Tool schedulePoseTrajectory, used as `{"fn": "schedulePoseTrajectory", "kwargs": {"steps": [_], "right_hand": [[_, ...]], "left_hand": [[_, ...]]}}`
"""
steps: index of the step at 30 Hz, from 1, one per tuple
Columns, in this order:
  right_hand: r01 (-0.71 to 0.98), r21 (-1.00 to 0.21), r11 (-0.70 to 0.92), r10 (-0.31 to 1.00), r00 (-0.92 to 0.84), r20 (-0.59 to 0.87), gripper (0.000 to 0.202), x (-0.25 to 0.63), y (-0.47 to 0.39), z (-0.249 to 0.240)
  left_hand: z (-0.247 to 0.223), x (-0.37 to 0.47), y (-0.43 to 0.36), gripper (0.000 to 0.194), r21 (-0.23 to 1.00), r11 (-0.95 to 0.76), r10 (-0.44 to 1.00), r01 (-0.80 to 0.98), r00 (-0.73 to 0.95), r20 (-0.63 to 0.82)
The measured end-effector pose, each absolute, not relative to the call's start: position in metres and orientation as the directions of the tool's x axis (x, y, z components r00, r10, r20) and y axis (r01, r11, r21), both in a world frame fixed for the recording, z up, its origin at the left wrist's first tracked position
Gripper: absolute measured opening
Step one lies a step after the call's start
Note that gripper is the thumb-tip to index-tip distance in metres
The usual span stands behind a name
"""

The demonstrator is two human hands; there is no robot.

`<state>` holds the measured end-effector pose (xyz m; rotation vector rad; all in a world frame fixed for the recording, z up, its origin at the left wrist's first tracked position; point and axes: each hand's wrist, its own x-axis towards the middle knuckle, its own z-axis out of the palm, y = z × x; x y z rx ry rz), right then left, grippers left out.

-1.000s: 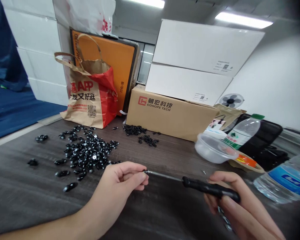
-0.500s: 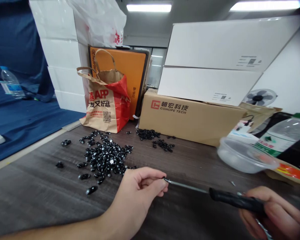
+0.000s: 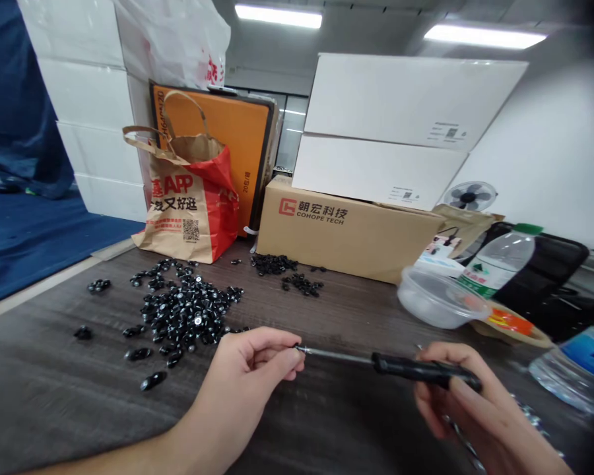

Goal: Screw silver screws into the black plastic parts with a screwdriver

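My left hand [image 3: 252,386] is closed in a pinch on a small black part [image 3: 298,347], mostly hidden by the fingertips. The tip of a screwdriver [image 3: 400,367] meets a bright metal bit at that part. Around its black handle the fingers of my right hand [image 3: 485,409] are wrapped, thumb along the near side. Below the handle, a thin shiny metal thing [image 3: 462,442] shows against the right palm; its kind is unclear. Left of my left hand lies a heap of small black parts with silvery screw heads [image 3: 183,307], a few scattered singly.
Two small piles of black pieces [image 3: 273,264] lie before a cardboard box [image 3: 351,241]. A paper bag [image 3: 178,218] stands behind the heap. To the right are a clear plastic bowl [image 3: 426,307], a green-capped bottle [image 3: 499,257] and a large blue-labelled bottle [image 3: 581,369].
The view has turned right, so the scene sits further left. My right hand's grip on the screwdriver handle has shifted, and the handle's end now shows. The left hand keeps its pinch.
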<state>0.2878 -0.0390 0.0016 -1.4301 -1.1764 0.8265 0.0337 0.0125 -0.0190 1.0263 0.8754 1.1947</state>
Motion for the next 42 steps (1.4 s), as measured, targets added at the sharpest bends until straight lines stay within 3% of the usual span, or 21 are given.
{"fn": "schedulePoseTrajectory", "kwargs": {"steps": [2, 5, 10, 15, 20, 24, 30, 34, 39, 42], "right_hand": [[0.251, -0.966, 0.068, 0.967, 0.224, 0.126, 0.034, 0.2907, -0.0397, 0.0016], [0.364, -0.926, 0.103, 0.972, 0.159, 0.171, 0.049, 0.2940, -0.0411, -0.0001], [0.202, -0.974, 0.101, 0.970, 0.200, 0.142, 0.036, 0.2887, -0.0440, -0.0029], [0.320, -0.938, 0.131, 0.972, 0.145, 0.185, 0.048, 0.2895, -0.0455, -0.0026], [0.216, -0.970, 0.110, 0.983, 0.119, 0.138, 0.034, 0.2902, -0.0476, -0.0012], [0.321, -0.938, 0.130, 0.981, 0.094, 0.169, 0.048, 0.2907, -0.0467, -0.0017], [0.223, -0.969, 0.105, 0.984, 0.119, 0.134, 0.035, 0.2893, -0.0477, -0.0002], [0.321, -0.939, 0.128, 0.978, 0.114, 0.172, 0.046, 0.2889, -0.0468, -0.0007], [0.204, -0.974, 0.095, 0.988, 0.097, 0.117, 0.034, 0.2877, -0.0470, -0.0009], [0.249, -0.959, 0.132, 0.982, 0.102, 0.161, 0.042, 0.2875, -0.0471, -0.0021]], "left_hand": [[-0.0193, 0.0335, 0.0133, 0.016, 0.956, 0.064, 0.988, -0.286, 0.156, -0.019], [-0.0198, 0.0333, 0.0139, 0.017, 0.962, 0.061, 0.990, -0.267, 0.141, -0.024], [-0.0203, 0.0323, 0.0129, 0.022, 0.967, 0.069, 0.988, -0.244, 0.152, -0.032], [-0.0182, 0.0328, 0.0134, 0.023, 0.967, 0.066, 0.989, -0.247, 0.146, -0.031], [-0.0177, 0.0327, 0.0132, 0.024, 0.971, 0.055, 0.990, -0.232, 0.142, -0.022], [-0.0178, 0.0309, 0.0115, 0.023, 0.978, 0.044, 0.989, -0.204, 0.146, -0.014], [-0.0184, 0.0301, 0.0125, 0.023, 0.980, 0.030, 0.990, -0.198, 0.141, -0.002], [-0.0182, 0.0289, 0.0122, 0.022, 0.980, 0.027, 0.990, -0.199, 0.142, 0.002], [-0.0157, 0.0286, 0.0114, 0.021, 0.982, 0.021, 0.990, -0.190, 0.142, 0.007], [-0.0164, 0.0295, 0.0119, 0.021, 0.987, 0.013, 0.990, -0.161, 0.140, 0.010]]}}
